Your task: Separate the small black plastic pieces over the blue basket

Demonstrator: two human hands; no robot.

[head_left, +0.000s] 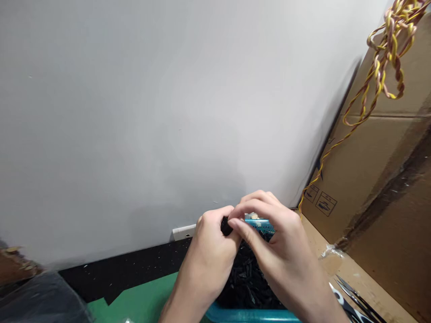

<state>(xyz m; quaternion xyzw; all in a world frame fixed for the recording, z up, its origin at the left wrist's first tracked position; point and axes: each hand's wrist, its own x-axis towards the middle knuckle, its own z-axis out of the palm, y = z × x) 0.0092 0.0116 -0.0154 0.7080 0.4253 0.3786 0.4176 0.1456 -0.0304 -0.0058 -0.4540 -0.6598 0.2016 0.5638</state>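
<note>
At eight o'clock from the hands lies a crumpled dark plastic sheet (43, 298), with a green mat (141, 294) to its right; the left hand (212, 244) is curled into a loose fist around a small black piece (226, 226), which shows at the opening between thumb and forefinger; its back faces the camera, its forearm rising from six o'clock; the right hand (289, 242) comes in from five o'clock, arched, thumb and bent forefinger drawn together at the right edge of the black piece, though whether they pinch it I cannot tell; the two hands meet here, above a blue bin (252, 315) full of black scraps (249, 276); at four o'clock from the hands lie pointed metal tweezers (352, 291); at two o'clock, a cardboard box (373, 179) stands behind a hanging twisted yellow-and-brown wire (380, 80).
</note>
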